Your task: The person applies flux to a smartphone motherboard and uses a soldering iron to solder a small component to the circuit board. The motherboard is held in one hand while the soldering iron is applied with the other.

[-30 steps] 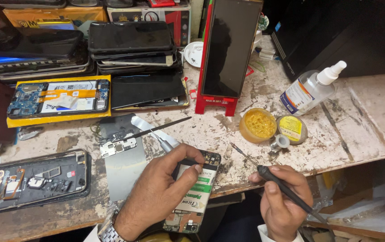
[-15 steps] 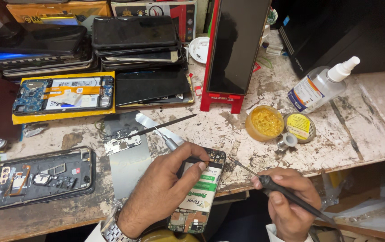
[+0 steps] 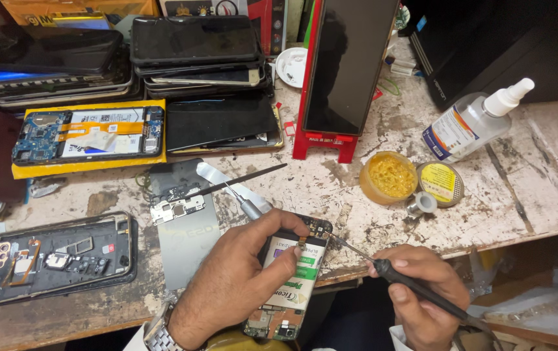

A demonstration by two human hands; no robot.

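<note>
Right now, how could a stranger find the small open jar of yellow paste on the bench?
Start at the red phone stand in the middle of the workbench. Just right of its foot sits the open jar, filled with crumbly yellow paste, unlike the flat yellow-labelled lid beside it.

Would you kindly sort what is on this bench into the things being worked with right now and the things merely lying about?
In use:
- opened phone, steadied by the left hand
- soldering iron, gripped in the right hand, tip at the phone's top edge

Lying about:
- stacked phones
- yellow paste tub
- spray bottle
- tweezers
</note>
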